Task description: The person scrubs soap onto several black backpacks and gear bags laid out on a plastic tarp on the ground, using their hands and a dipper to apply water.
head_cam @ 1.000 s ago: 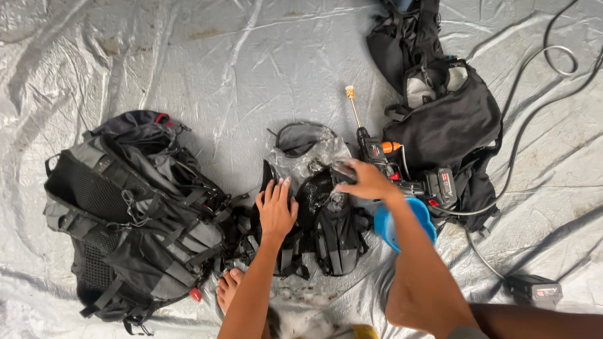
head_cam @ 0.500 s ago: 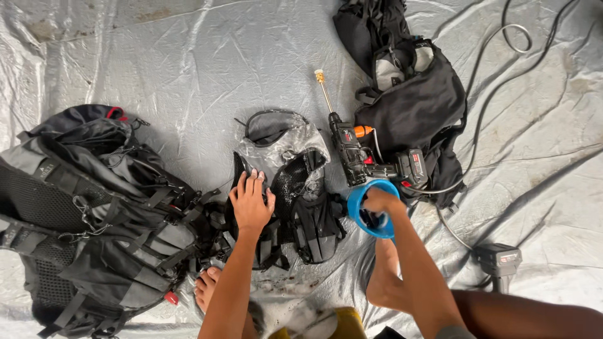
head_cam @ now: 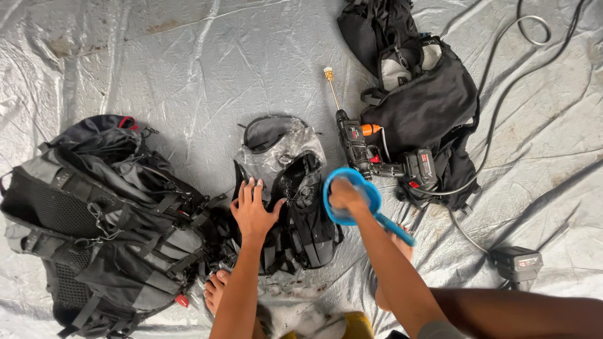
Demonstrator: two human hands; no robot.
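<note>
At the far left a large grey and black backpack (head_cam: 94,220) lies flat on the silver tarp (head_cam: 188,69) that covers the floor. Just right of it, in the middle near the person, lies a small black vest pack (head_cam: 292,207), its long axis running near to far, with its clear-fronted end at the far side. The left hand (head_cam: 253,210) rests flat on the pack's left edge, fingers spread apart, pinning it down. The right hand (head_cam: 344,194) is clamped on a blue brush (head_cam: 352,201), whose handle points near and right; the brush sits just beside the pack's right edge, so this hand is nearer that side. Farther right a cordless spray gun (head_cam: 367,150) touches a second black backpack (head_cam: 427,94), and a battery block (head_cam: 516,262) lies apart.
</note>
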